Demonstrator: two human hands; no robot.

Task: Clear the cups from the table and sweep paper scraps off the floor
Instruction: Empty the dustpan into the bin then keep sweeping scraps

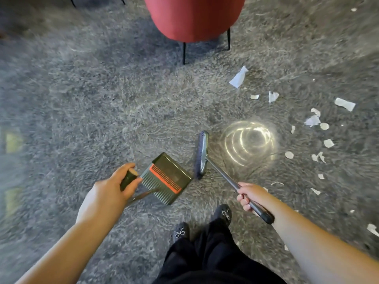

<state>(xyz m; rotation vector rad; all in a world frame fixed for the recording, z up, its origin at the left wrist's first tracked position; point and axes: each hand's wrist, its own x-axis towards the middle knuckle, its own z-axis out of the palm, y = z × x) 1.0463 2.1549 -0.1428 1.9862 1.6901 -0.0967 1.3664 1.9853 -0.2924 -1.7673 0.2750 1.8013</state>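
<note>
My left hand (114,186) grips the dark handle of a long-handled dustpan (167,177), a dark pan with an orange comb strip, which sits on the grey floor in front of me. My right hand (249,194) grips the metal shaft of a broom (202,155). The broom's head stands on the floor just right of the pan's open edge. Several white paper scraps (239,77) lie scattered on the floor to the right of the broom, from mid-frame down to the right edge. No cups or table are in view.
A red upholstered chair (194,17) on thin black legs stands ahead at the top. A bright light reflection (249,143) shines on the floor beside the broom head. My feet in black shoes (224,214) stand just behind the pan.
</note>
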